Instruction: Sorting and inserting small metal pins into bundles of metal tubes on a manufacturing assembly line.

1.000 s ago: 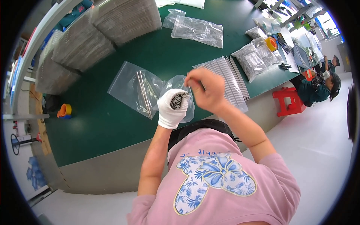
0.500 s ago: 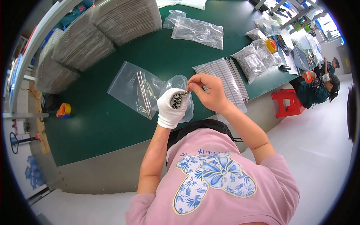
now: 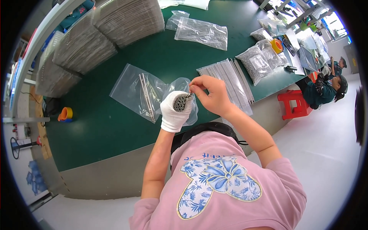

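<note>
In a white glove, my left hand [image 3: 172, 115] is wrapped round a bundle of thin metal tubes [image 3: 179, 104], their round open ends turned up toward me. Clear plastic film [image 3: 180, 85] sticks out behind the bundle. My bare right hand [image 3: 211, 94] pinches something small and dark at the bundle's upper right edge; its kind is too small to make out. Left of the glove lies a clear plastic bag [image 3: 128, 90] with a few long thin tubes [image 3: 147, 97] on it. Beyond my right hand, many long tubes [image 3: 224, 78] lie side by side on the green table [image 3: 99, 132].
Tall stacks of ribbed clear trays [image 3: 128, 23] stand at the back left. A yellow tape roll [image 3: 66, 114] sits at the left. Flat clear bags [image 3: 201, 33] lie at the back, filled bags [image 3: 256, 63] at the right. A person sits beside a red stool [image 3: 294, 104].
My right hand has shifted slightly left and stays pinched at the bundle's edge. The left hand still holds the tubes in the same place.
</note>
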Demonstrator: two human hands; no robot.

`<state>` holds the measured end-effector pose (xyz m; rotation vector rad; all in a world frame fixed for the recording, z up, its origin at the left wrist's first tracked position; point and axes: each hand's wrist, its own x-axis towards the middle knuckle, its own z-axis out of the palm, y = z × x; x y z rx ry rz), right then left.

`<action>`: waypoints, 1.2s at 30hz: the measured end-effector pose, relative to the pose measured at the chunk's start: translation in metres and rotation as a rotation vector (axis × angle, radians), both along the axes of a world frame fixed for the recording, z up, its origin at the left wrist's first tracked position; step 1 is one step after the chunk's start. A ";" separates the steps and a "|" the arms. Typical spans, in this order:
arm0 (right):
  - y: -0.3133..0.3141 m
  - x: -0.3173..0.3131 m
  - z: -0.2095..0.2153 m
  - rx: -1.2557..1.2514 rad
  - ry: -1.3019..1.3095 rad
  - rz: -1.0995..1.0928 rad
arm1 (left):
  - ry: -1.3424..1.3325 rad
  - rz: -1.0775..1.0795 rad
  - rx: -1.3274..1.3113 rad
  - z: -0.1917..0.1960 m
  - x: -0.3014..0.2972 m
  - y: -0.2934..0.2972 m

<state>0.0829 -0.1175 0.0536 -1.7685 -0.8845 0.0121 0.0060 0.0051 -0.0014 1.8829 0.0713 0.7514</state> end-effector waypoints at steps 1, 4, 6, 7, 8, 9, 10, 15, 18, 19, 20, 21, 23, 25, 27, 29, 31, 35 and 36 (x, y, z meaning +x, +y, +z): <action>-0.001 0.000 0.001 0.000 -0.001 -0.001 | -0.001 -0.001 0.000 0.001 0.000 0.000; -0.002 0.000 0.007 -0.052 -0.258 0.002 | -0.014 0.015 0.017 0.002 0.000 0.000; -0.001 0.000 0.010 -0.107 -0.379 0.001 | -0.013 0.021 0.036 0.002 0.001 0.001; -0.001 0.000 0.009 -0.107 -0.380 0.002 | -0.013 0.021 0.035 0.001 0.000 0.001; -0.001 0.000 0.009 -0.105 -0.339 0.012 | -0.011 0.013 0.029 0.001 0.000 0.001; -0.002 0.000 0.008 -0.104 -0.298 0.023 | -0.009 0.005 0.022 0.000 0.000 0.001; -0.002 0.000 0.006 -0.104 -0.299 0.022 | -0.011 0.004 0.021 0.001 0.000 0.001; -0.002 -0.004 0.002 -0.082 -0.263 0.013 | -0.011 0.006 -0.008 0.001 -0.002 -0.003; -0.001 -0.006 0.002 -0.090 -0.277 -0.005 | -0.002 0.005 -0.005 -0.001 -0.001 -0.002; -0.001 -0.005 0.002 -0.089 -0.280 -0.008 | -0.004 0.002 -0.003 -0.001 0.000 -0.002; -0.001 -0.004 0.002 -0.099 -0.316 0.000 | -0.002 -0.001 -0.007 0.000 -0.001 -0.002; -0.001 -0.004 0.001 -0.109 -0.351 0.008 | 0.001 -0.004 -0.011 0.001 -0.001 -0.001; 0.001 -0.004 0.001 -0.086 -0.367 0.010 | 0.007 -0.004 -0.005 0.003 -0.002 -0.001; 0.002 -0.004 0.001 -0.065 -0.382 0.011 | 0.015 -0.004 0.000 0.005 -0.002 0.000; 0.003 -0.007 0.012 -0.011 -0.369 -0.006 | -0.020 0.005 0.011 0.005 -0.004 0.000; 0.000 -0.002 0.037 0.036 -0.337 -0.005 | -0.010 0.002 -0.001 0.002 -0.004 -0.002; 0.002 0.000 0.045 0.064 -0.241 0.008 | -0.007 -0.018 -0.006 -0.001 -0.005 0.002; -0.014 0.003 0.013 -0.309 0.011 0.010 | -0.005 -0.058 -0.007 -0.004 -0.003 0.001; -0.014 -0.001 -0.001 -0.365 -0.052 -0.018 | -0.011 -0.056 0.026 -0.001 -0.003 0.001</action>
